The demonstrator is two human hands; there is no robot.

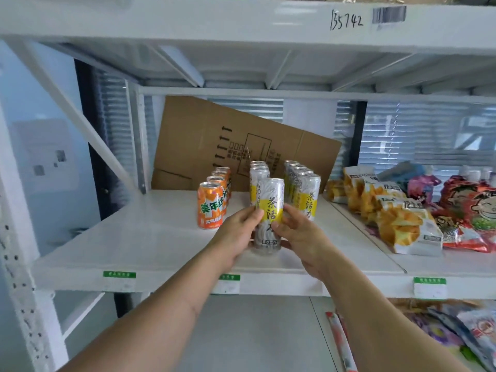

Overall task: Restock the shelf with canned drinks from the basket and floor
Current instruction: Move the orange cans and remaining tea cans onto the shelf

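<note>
White metal shelf (150, 237), mid tier. Flattened brown cardboard sheet (241, 140) leans tilted against the back. Right section: heap of orange and red snack bags (402, 218). Two rows of tall silver-and-yellow tea cans (306, 189) run front to back; row of short orange soda cans (210, 208) to their left. Left hand (236, 234) and right hand (298, 232) both grip one tall silver-and-yellow can (269, 208), upright at the front of the left tea row, fingers curled round its lower half.

A white metal shelving rack (241, 25) stands before windows with grey horizontal blinds (424, 130), which let in daylight. A flattened brown cardboard sheet (214, 135) leans against its back.
</note>
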